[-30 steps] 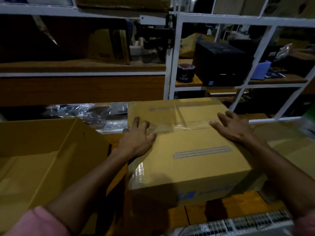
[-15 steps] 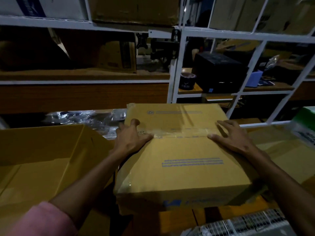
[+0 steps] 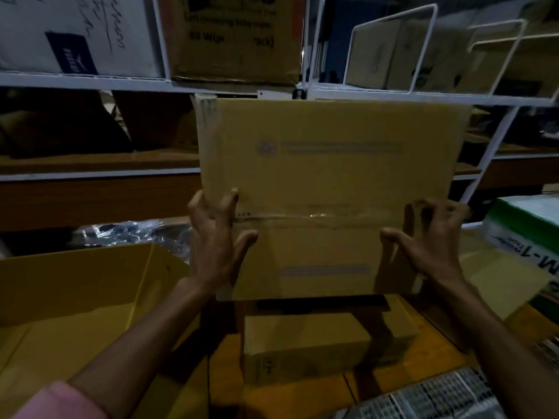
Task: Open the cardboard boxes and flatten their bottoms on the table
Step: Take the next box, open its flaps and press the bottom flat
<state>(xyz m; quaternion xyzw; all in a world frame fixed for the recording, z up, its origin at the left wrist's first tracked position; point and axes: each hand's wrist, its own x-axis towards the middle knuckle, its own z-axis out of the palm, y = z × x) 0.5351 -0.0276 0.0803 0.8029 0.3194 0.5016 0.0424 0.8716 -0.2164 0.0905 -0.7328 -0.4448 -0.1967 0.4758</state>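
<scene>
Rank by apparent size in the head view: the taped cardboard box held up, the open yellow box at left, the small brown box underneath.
1. Taped cardboard box, though nearness may inflate it.
2. Open yellow box, partly cut off.
3. Small brown box.

The raised cardboard box (image 3: 329, 189) is smeared by motion, so its blue print cannot be read, and it hides the shelf (image 3: 90, 172) parts behind it. The left hand (image 3: 216, 246) covers the box's left edge; the fingers (image 3: 435, 208) of the right hand (image 3: 423, 252) are blurred, so its grip on the right edge is unclear. The smaller box (image 3: 302, 343) below lies in shadow, its top partly hidden. The open box (image 3: 75, 297) is cut off by the left edge, the green-and-white carton (image 3: 526, 225) by the right, and the worktop (image 3: 302, 397) by the bottom.
</scene>
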